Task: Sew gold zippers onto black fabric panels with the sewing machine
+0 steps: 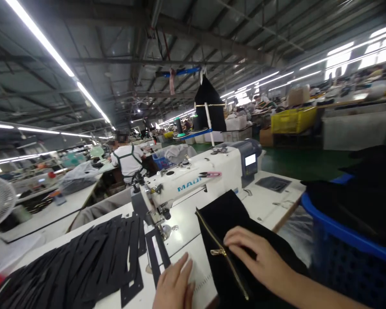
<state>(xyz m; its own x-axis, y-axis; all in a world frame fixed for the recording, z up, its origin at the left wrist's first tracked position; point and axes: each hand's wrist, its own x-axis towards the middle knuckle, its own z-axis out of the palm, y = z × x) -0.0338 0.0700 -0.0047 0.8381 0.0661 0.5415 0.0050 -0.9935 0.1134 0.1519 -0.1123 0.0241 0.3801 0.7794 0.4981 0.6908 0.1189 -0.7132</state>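
Observation:
My left hand (175, 281) lies with its fingers stretched out at the lower end of a black slotted strip (152, 249), on the white sewing table. A white sewing machine (193, 174) stands ahead, its needle area just above that strip. My right hand (260, 257) has bent fingers and thumb close together on a black fabric piece (225, 206), beside a gold zipper (236, 274). The zipper's gold pull (217, 252) sits left of my fingertips. The fabric drapes over the table's front edge, and my right forearm partly covers it.
Many black slotted strips (80, 262) lie piled on the left of the table. A blue basket (341, 231) heaped with black fabric stands at the right. Pink-handled snips (211, 174) rest against the machine arm. A co-worker (128, 159) sits farther back; a white fan (0, 201) stands far left.

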